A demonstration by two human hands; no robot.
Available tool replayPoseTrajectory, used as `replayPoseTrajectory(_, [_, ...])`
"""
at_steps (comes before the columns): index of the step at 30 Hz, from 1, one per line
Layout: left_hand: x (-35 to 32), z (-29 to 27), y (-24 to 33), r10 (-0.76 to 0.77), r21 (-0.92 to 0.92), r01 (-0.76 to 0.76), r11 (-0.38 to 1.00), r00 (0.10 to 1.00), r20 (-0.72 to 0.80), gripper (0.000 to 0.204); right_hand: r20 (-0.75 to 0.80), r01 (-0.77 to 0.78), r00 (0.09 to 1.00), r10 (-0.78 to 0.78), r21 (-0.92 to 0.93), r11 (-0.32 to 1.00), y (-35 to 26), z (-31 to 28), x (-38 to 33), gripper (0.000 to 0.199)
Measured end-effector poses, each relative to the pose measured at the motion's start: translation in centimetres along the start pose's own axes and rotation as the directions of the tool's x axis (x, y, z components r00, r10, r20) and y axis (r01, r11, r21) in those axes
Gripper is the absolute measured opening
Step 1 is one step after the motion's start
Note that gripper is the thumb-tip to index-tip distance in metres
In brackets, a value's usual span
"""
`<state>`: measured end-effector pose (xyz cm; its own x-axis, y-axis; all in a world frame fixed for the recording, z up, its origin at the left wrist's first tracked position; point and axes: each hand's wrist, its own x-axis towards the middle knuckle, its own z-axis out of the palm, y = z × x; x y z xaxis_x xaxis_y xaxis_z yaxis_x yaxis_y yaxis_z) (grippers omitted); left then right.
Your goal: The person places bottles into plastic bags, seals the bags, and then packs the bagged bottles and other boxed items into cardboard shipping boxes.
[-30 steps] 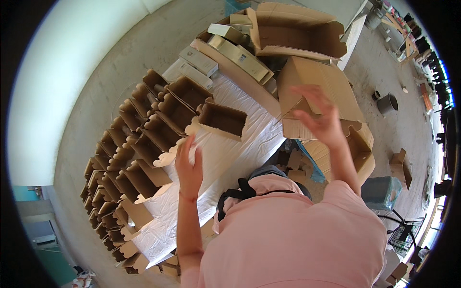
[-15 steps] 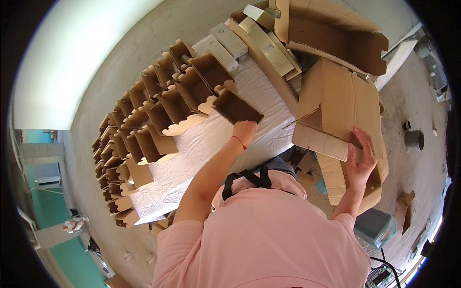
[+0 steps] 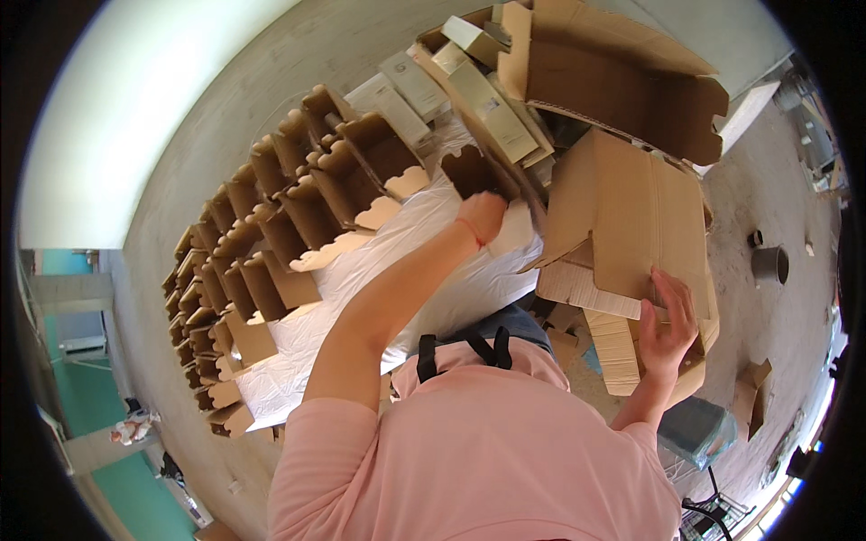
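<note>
My left hand (image 3: 483,216) is closed on the near edge of a small open cardboard box (image 3: 466,174), tilted so that its brown inside shows. This box hangs over the right side of the white-covered table (image 3: 338,298), beside the large carton of packages. At the right, my right hand (image 3: 667,320) lies with thumb and fingers apart against the near edge of a big brown carton (image 3: 622,207). A loose flap (image 3: 586,287) of that carton sticks out to the left of the fingers.
Rows of open cardboard boxes (image 3: 311,207) fill the table's left side. Gold and white packages (image 3: 496,113) lie in a carton at the back. Another open carton (image 3: 622,90) stands far right. A grey cylinder (image 3: 769,264) and a plastic-wrapped block (image 3: 699,431) are on the right.
My left hand has carried the small box to the right, away from the rows and toward the large cartons. My right hand stays at the big carton's edge. The view has shifted slightly.
</note>
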<state>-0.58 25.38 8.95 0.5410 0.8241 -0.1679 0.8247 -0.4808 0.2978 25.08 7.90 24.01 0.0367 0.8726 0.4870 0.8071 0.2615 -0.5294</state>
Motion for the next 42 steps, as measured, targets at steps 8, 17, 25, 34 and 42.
replayPoseTrajectory(8, [-4.4,7.6,-0.3,0.087,0.216,-0.138,0.967,0.969,0.232,0.017,0.074,0.016,0.997,-0.019,0.041,0.999,0.7,-0.1,0.0,0.038])
replayPoseTrajectory(17, [3.8,-2.3,-4.1,-0.243,0.041,0.284,0.958,0.88,-0.407,0.022,0.039,0.017,0.999,-0.011,-0.146,0.989,1.1,-2.0,0.3,0.06])
replayPoseTrajectory(25, [6.4,-20.8,0.5,-0.253,-0.611,-0.081,0.788,0.862,-0.44,0.051,0.024,-0.149,0.984,0.178,-0.45,0.881,5.4,-2.5,-0.1,0.062])
replayPoseTrajectory(34, [-1.9,-22.0,-0.2,-0.285,-0.847,-0.245,0.471,0.867,-0.409,0.034,-0.052,0.011,0.998,-0.027,-0.295,0.955,3.3,-5.7,2.9,0.042])
replayPoseTrajectory(42, [-33.7,-18.1,-9.6,-0.887,-0.879,-0.414,0.236,0.277,-0.369,0.031,0.039,-0.101,0.995,0.097,0.108,0.989,3.5,-6.0,6.6,0.024])
